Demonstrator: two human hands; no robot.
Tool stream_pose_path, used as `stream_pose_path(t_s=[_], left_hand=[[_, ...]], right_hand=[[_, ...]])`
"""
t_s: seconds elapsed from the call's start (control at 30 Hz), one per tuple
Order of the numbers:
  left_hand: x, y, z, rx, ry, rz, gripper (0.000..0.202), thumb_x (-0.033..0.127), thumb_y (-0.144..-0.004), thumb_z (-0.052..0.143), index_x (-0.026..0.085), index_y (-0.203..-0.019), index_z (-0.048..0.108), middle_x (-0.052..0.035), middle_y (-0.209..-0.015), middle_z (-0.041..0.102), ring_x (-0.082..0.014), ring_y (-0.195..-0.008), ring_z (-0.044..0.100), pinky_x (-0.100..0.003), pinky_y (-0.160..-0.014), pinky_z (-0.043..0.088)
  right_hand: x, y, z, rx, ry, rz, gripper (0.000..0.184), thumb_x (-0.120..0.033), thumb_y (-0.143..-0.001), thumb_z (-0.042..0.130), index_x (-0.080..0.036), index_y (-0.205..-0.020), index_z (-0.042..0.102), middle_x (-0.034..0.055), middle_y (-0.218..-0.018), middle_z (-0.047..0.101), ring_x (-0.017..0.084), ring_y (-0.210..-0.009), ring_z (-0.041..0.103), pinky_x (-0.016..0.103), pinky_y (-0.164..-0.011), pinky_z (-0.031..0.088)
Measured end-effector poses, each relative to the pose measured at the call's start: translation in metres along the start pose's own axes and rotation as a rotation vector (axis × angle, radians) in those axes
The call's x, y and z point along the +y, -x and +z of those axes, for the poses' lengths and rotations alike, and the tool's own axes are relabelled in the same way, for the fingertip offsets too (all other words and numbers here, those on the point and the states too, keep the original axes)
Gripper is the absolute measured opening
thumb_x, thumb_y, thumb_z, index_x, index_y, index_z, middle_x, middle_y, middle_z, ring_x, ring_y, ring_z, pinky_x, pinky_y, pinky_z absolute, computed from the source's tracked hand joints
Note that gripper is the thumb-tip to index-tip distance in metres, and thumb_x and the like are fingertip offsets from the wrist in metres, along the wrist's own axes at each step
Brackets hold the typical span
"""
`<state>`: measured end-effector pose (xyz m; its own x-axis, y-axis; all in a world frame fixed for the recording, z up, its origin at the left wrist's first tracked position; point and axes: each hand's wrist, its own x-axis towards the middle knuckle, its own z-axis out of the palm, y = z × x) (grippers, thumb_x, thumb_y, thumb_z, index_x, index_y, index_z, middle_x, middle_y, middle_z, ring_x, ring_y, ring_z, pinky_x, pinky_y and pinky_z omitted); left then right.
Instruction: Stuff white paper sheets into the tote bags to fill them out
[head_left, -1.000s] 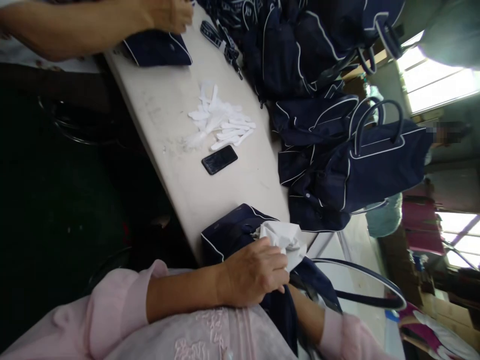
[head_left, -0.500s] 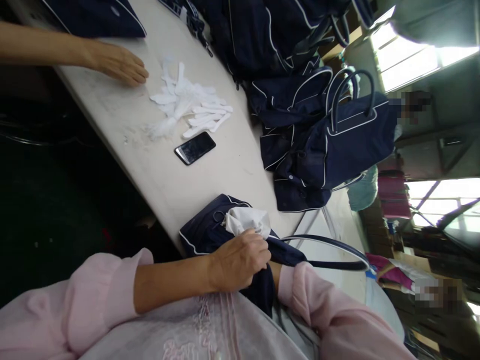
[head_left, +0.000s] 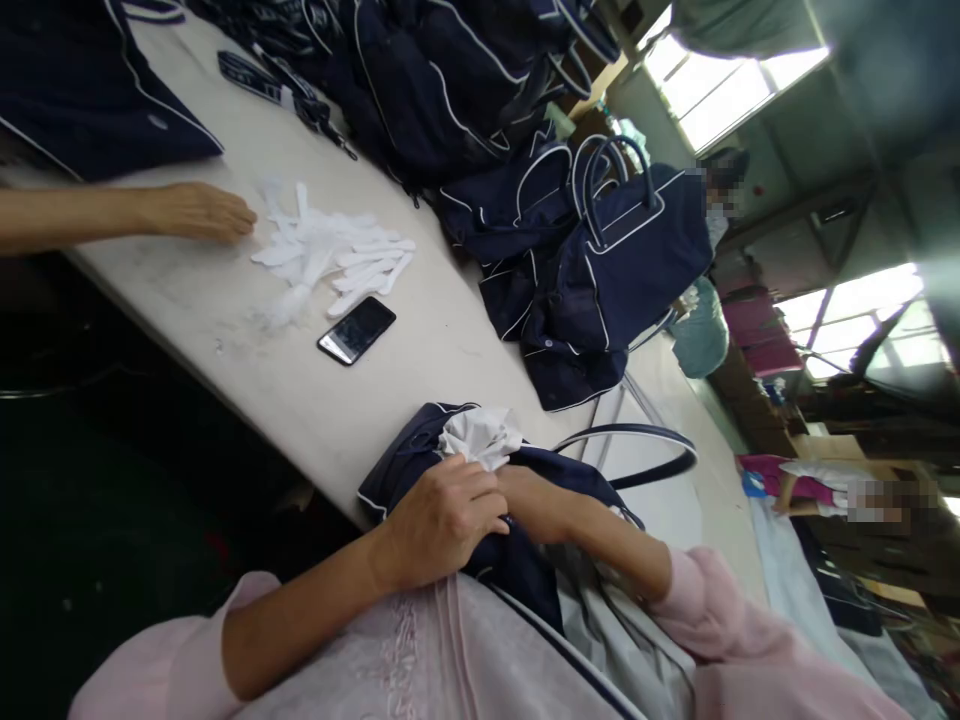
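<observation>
A navy bag with white piping lies at the table's near edge and on my lap. Crumpled white paper sticks out of its opening. My left hand is curled, gripping the bag's fabric just below the paper. My right hand rests on the bag beside it, its fingers hidden behind the left hand. The bag's long handle loops off to the right.
On the white table lie a black phone and a pile of white strips. A co-worker's hand touches that pile. Several navy bags are heaped along the far side, and another navy bag lies at top left.
The paper sits deeper in the bag. My right forearm has come into view, with that hand on the bag. The co-worker's hand moved from a bag to the white strips.
</observation>
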<state>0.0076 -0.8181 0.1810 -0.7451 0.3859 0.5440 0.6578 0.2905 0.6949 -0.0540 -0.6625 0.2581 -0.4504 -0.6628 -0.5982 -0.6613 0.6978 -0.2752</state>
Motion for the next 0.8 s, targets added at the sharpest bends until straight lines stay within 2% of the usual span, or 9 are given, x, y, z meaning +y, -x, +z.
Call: stream_pose_path(t_s=[0.07,0.13,0.17,0.23,0.33,0.43,0.53,0.67,0.8], left_hand=[[0.003,0.0,0.0,-0.012,0.004,0.019,0.017,0.02,-0.094,0.055,0.017,-0.077,0.056,-0.0005,-0.076,0.055,-0.0174,-0.075,0.047,-0.035,-0.07,0.032],[0.005,-0.001,0.0,-0.022,-0.001,0.053,0.019,0.019,-0.093,0.055,0.017,-0.075,0.055,-0.0006,-0.074,0.054,-0.0173,-0.073,0.046,-0.035,-0.069,0.032],[0.007,-0.002,0.0,-0.022,-0.007,0.067,0.019,0.018,-0.093,0.055,0.016,-0.074,0.055,-0.0006,-0.073,0.053,-0.0174,-0.072,0.046,-0.035,-0.069,0.032],[0.009,-0.001,0.0,-0.003,-0.017,0.071,0.018,0.017,-0.093,0.055,0.016,-0.074,0.056,-0.0011,-0.073,0.054,-0.0178,-0.072,0.046,-0.035,-0.07,0.033],[0.011,0.001,-0.001,0.02,-0.001,0.04,0.014,0.015,-0.092,0.056,0.016,-0.078,0.058,-0.0012,-0.076,0.057,-0.0183,-0.074,0.048,-0.036,-0.071,0.034],[0.011,0.003,0.002,0.023,0.017,0.039,0.012,0.015,-0.09,0.059,0.017,-0.078,0.058,-0.001,-0.079,0.058,-0.0187,-0.077,0.05,-0.036,-0.072,0.036],[0.01,0.003,0.007,0.04,0.02,0.046,0.014,0.015,-0.09,0.059,0.016,-0.077,0.057,-0.0015,-0.077,0.058,-0.0192,-0.077,0.051,-0.036,-0.073,0.038],[0.013,0.004,0.009,0.08,0.051,0.04,0.019,0.015,-0.092,0.056,0.016,-0.073,0.055,-0.0026,-0.074,0.056,-0.0191,-0.076,0.049,-0.036,-0.074,0.04],[0.019,0.01,0.004,0.083,0.078,0.076,0.019,0.011,-0.091,0.055,0.015,-0.073,0.054,-0.0022,-0.075,0.057,-0.0178,-0.076,0.049,-0.035,-0.073,0.039]], right_hand=[[0.002,0.002,-0.013,0.18,-0.005,0.136,0.007,-0.017,-0.085,0.063,-0.018,-0.084,0.07,0.0026,-0.078,0.069,0.015,-0.074,0.062,0.026,-0.067,0.046],[0.001,-0.002,-0.022,0.425,0.066,0.206,0.026,-0.023,-0.089,0.061,-0.021,-0.115,0.066,0.0067,-0.106,0.068,0.02,-0.096,0.059,0.031,-0.078,0.046],[0.0,-0.005,-0.023,0.483,0.114,0.167,0.038,-0.026,-0.089,0.063,-0.022,-0.126,0.06,0.0089,-0.119,0.063,0.023,-0.107,0.055,0.034,-0.085,0.046],[-0.005,-0.01,-0.016,0.441,0.178,0.044,0.042,-0.026,-0.088,0.064,-0.02,-0.129,0.057,0.0115,-0.129,0.055,0.025,-0.114,0.047,0.039,-0.092,0.044],[-0.014,-0.007,0.007,0.35,0.192,0.015,0.013,-0.024,-0.094,0.056,-0.016,-0.096,0.066,0.0111,-0.109,0.058,0.023,-0.101,0.047,0.038,-0.089,0.045],[-0.016,0.006,0.03,0.332,0.169,0.025,0.02,-0.024,-0.093,0.056,-0.015,-0.076,0.062,0.0097,-0.094,0.057,0.023,-0.094,0.046,0.036,-0.083,0.047],[-0.004,0.01,0.051,0.303,0.05,0.018,0.014,-0.019,-0.091,0.058,-0.015,-0.078,0.061,0.0072,-0.092,0.055,0.02,-0.088,0.048,0.032,-0.078,0.048],[0.011,0.003,0.082,0.221,0.036,0.104,0.018,-0.006,-0.09,0.045,-0.014,-0.085,0.06,0.0064,-0.091,0.055,0.018,-0.087,0.05,0.031,-0.081,0.049],[-0.005,0.016,0.103,0.234,-0.016,0.047,0.016,-0.006,-0.087,0.046,-0.018,-0.086,0.057,0.0089,-0.098,0.057,0.023,-0.099,0.051,0.04,-0.092,0.049]])
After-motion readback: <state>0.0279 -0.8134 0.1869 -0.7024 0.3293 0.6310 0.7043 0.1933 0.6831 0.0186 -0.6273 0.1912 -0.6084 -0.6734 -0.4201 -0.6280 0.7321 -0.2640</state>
